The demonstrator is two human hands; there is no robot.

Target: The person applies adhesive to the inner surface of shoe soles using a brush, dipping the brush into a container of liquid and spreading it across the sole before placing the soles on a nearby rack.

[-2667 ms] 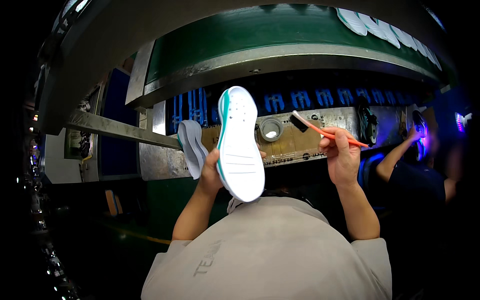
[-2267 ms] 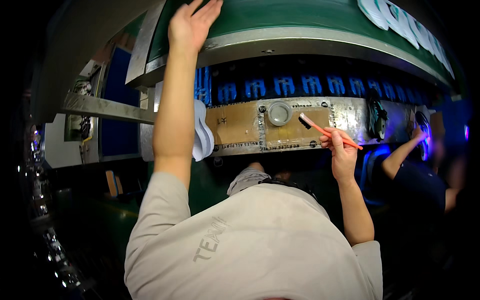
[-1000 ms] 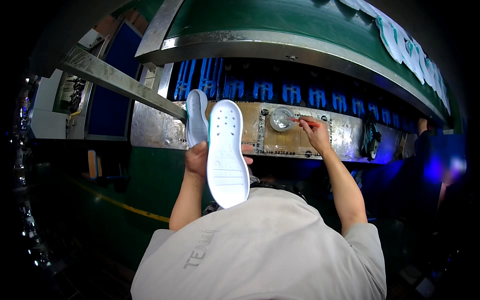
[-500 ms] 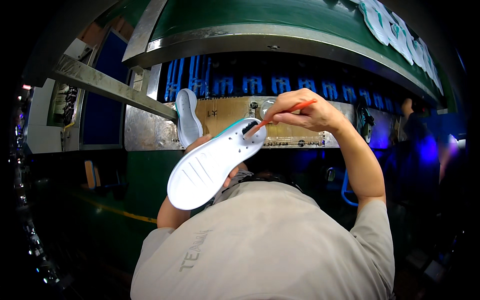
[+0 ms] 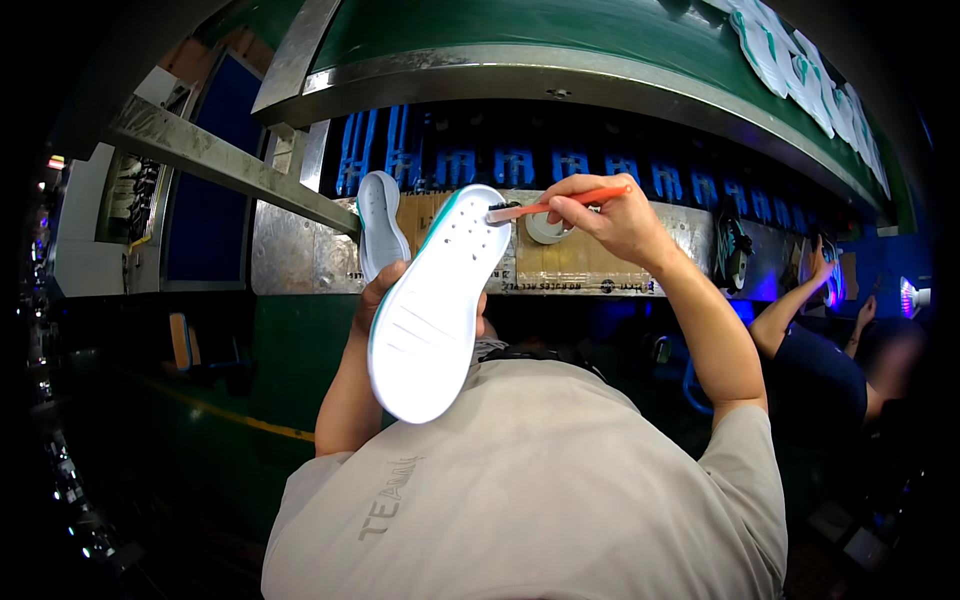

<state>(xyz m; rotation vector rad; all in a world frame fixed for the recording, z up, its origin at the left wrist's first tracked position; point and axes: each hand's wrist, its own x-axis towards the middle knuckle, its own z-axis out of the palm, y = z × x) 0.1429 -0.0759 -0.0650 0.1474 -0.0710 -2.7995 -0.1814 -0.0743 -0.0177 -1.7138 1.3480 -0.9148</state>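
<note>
A white shoe sole (image 5: 428, 325) with a teal edge and small holes at its heel end is tilted up in my left hand (image 5: 378, 290). My fingers wrap round it from behind, partly hidden by it. In my right hand (image 5: 622, 225) is a brush with an orange handle (image 5: 578, 198), pinched between thumb and fingers. Its dark bristles touch the inside of the sole near the rim of the holed end. Just below my right fingers stands a round white pot (image 5: 546, 230). A second, pale sole (image 5: 380, 222) lies on the bench, left of the held one.
Flattened cardboard (image 5: 590, 262) covers part of the metal bench (image 5: 300, 250). Above it runs a green conveyor (image 5: 480, 35) with several white soles (image 5: 790, 70) at its right. A steel bar (image 5: 230, 165) crosses at left. A dark shoe (image 5: 735, 250) and a co-worker (image 5: 815, 375) are at right.
My left hand has turned the sole more upright, its holed end now higher. The brush has shifted onto the right side of that end, and the pot shows more. The co-worker's arms have come into view.
</note>
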